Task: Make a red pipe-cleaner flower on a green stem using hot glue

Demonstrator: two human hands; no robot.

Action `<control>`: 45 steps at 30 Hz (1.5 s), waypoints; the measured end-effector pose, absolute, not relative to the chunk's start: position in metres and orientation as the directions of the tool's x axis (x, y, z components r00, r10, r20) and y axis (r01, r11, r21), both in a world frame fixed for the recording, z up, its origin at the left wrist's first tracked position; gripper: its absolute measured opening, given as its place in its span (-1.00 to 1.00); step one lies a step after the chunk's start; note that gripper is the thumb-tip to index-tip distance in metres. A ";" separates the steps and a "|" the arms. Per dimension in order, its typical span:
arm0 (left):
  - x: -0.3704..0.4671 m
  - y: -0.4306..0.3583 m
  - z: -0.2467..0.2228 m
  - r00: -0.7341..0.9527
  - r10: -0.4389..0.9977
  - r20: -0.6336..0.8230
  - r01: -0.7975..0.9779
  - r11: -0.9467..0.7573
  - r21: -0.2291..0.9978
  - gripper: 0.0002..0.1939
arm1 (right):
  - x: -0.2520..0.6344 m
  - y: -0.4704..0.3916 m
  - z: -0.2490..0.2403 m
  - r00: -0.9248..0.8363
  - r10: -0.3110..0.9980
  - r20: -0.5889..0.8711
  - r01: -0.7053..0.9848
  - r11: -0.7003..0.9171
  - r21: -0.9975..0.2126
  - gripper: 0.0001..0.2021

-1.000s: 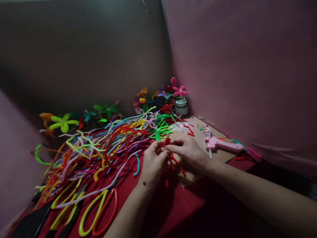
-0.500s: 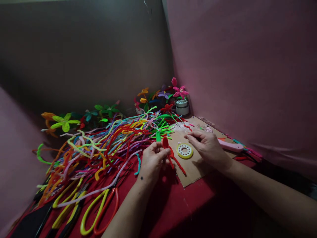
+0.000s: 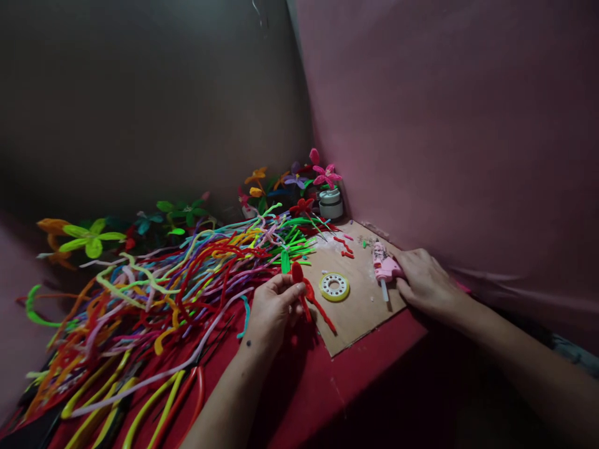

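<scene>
My left hand (image 3: 271, 308) pinches a red pipe-cleaner piece (image 3: 306, 296) with looped petals, holding it above the edge of a brown cardboard sheet (image 3: 362, 305). My right hand (image 3: 425, 284) lies over the handle of a pink glue gun (image 3: 384, 268) at the right edge of the cardboard, fingers wrapped on it. The gun's nozzle points toward me. A yellow-green tape roll (image 3: 334, 287) lies flat on the cardboard between my hands.
A big heap of coloured pipe cleaners (image 3: 178, 274) covers the red tabletop (image 3: 355, 374) to the left. Finished pipe-cleaner flowers (image 3: 322, 174) stand in the far corner by a small white jar (image 3: 331, 204). Scissors with yellow and red handles (image 3: 159, 405) lie near left. Pink walls close in right.
My right hand left the red piece, uncovering the tape roll, and moved right onto the glue gun. The left hand kept the red piece. The view shifted slightly right.
</scene>
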State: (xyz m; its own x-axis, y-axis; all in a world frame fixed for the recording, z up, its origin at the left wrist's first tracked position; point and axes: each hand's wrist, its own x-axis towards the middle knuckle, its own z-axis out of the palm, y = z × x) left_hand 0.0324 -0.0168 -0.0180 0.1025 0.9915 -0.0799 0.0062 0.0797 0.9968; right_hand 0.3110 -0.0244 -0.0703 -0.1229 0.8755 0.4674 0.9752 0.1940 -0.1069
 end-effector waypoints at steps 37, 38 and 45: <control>0.005 0.002 -0.015 -0.125 0.992 0.035 -0.371 -0.079 0.925 -0.77 | 0.182 0.034 0.005 -0.344 0.931 0.121 -0.499 -0.072 -0.863 -0.88; 0.005 0.003 -0.017 -0.112 0.993 0.037 -0.369 -0.076 0.926 -0.77 | 0.183 0.034 0.000 -0.360 0.924 0.129 -0.469 -0.060 -0.881 -0.89; 0.000 0.007 -0.023 -0.099 0.995 -0.017 -0.369 -0.021 0.929 -0.77 | 0.183 0.028 -0.016 -0.393 0.898 0.196 -0.104 0.169 -0.980 -0.81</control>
